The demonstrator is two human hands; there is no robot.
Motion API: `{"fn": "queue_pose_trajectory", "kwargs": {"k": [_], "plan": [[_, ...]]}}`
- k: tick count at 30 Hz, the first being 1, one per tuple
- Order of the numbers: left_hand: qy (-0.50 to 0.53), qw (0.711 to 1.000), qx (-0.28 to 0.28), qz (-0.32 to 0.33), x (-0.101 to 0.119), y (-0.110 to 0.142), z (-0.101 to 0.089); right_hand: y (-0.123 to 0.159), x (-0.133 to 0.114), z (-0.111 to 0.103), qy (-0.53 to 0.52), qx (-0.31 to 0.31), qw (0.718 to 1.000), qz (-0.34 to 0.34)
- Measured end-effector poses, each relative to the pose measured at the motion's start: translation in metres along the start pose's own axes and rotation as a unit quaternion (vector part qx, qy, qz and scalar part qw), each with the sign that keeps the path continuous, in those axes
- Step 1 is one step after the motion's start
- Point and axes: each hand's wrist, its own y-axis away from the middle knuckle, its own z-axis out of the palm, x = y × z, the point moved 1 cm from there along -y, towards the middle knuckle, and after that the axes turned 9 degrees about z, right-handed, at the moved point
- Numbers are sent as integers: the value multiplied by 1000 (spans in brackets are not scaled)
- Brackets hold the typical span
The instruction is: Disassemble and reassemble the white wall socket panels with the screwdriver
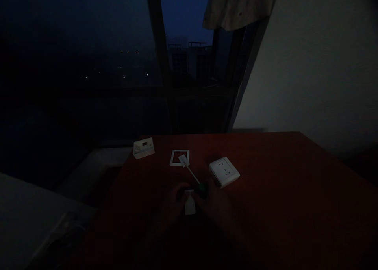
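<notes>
Between the two hands, low on the red table (280, 191), sits a small white piece (189, 205), and both hands close in on it from either side. It is very dark, so the fingers are hard to separate. The left hand (174, 203) seems to press against the piece's left edge, fingers curled toward it. The right hand (214, 205) meets it from the right and also appears wrapped around the dark green handle of a screwdriver (193, 176). I cannot tell for certain how firmly either hand is closed.

From that handle, the pale shaft runs up and to the left, away from the person, and its far end lies on the lower right part of a white rectangular frame (179, 158) lying flat on the table. Just right of the hands, near the right knuckles but apart from them, a white wall socket (224, 171) lies face up, turned at an angle. Farther off to the left, near the table's back left corner, a white switch module (143, 147) rests by itself, well apart from the rest.

Beyond the table stands a large window (88, 65) showing night and a few distant lights, with a pale wall (319, 65) to the right and a cloth (236, 6) hanging at the top.
</notes>
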Motion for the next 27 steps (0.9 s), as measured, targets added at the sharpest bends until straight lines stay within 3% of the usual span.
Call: {"fn": "queue_pose_trajectory", "kwargs": {"k": [7,11,16,27], "plan": [[14,1000,-23,3,2,3,-3,-2,4,6,-38,14,999,-2],[28,998,-48,27,3,6,-6,-5,13,9,-107,3,994,-34],[26,999,-38,29,-1,8,-3,-10,27,10,-210,-22,975,-69],[-70,994,-51,73,-4,7,-5,-13,34,13,-254,-19,965,-65]]}}
